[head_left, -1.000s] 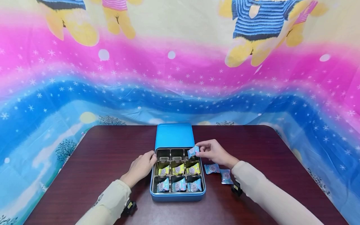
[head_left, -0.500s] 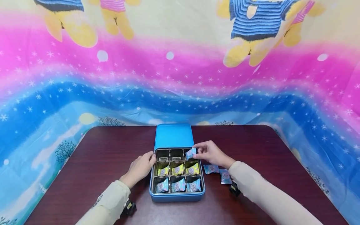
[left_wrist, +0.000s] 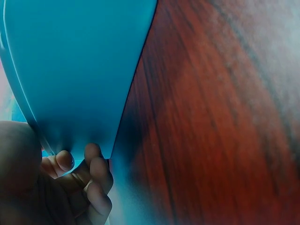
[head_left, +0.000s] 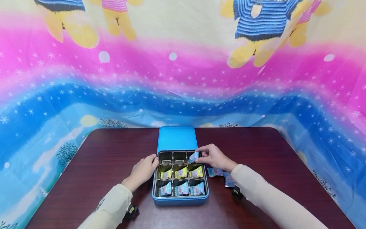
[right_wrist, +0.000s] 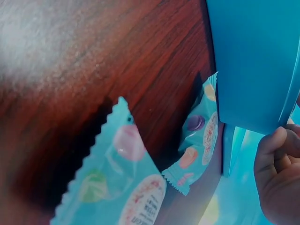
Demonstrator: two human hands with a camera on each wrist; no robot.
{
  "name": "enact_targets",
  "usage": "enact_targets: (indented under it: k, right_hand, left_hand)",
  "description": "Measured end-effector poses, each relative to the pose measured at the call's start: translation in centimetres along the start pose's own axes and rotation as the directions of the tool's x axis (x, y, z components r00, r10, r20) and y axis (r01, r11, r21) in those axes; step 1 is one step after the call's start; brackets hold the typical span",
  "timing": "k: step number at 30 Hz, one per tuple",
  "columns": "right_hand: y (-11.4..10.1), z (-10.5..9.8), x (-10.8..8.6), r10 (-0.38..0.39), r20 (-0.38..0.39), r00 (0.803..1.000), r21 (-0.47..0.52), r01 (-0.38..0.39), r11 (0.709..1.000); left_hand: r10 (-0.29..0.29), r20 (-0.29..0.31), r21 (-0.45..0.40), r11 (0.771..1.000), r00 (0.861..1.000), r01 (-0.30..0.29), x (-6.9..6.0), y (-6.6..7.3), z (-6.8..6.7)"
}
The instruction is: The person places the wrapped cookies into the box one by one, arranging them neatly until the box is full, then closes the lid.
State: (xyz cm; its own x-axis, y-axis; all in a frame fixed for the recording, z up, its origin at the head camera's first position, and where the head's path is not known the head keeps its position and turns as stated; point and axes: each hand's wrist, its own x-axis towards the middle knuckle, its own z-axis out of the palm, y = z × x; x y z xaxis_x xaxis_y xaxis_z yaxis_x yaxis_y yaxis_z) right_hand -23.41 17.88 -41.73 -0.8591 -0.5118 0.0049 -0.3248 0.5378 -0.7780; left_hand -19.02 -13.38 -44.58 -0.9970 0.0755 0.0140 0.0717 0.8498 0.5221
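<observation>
At lower centre, the right hand (head_left: 215, 157) is pinching a blue-wrapped candy (head_left: 193, 156), likely light, slippery, best gripped mid-body; the left hand (head_left: 143, 168) is gripping the blue tin (head_left: 180, 201).

we wear long cream sleeves (head_left: 274, 197), the left marked with dark print (head_left: 99, 204), and a small black block (head_left: 133, 212) at each wrist, the left one yellow-patched.
</observation>
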Motion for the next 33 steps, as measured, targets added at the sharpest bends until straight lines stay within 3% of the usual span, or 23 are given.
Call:
enact_targets:
  k: [10,17,25,33]
  right_hand:
    - [-0.3,0.6,0.0,0.042,-0.007,0.999,-0.049,-0.042,0.998]
    - [0.0,0.4,-0.2,0.029,0.029,0.999,-0.077,-0.027,0.997]
    - [-0.1,-0.2,-0.6,0.027,-0.042,0.999,-0.066,-0.03,0.997]
    - [-0.1,-0.7,-1.1,-0.007,-0.057,0.998,-0.063,0.003,0.998]
  left_hand:
    - [0.002,-0.008,0.008,1.0,1.0,-0.002,0.0,-0.2,0.1]
    - [0.0,-0.009,0.005,1.0,1.0,0.0,0.1,-0.2,0.1]
    - [0.0,-0.009,0.005,1.0,1.0,0.0,0.0,-0.2,0.2]
    - [0.0,-0.01,0.003,1.0,1.0,0.0,0.0,-0.1,0.1]
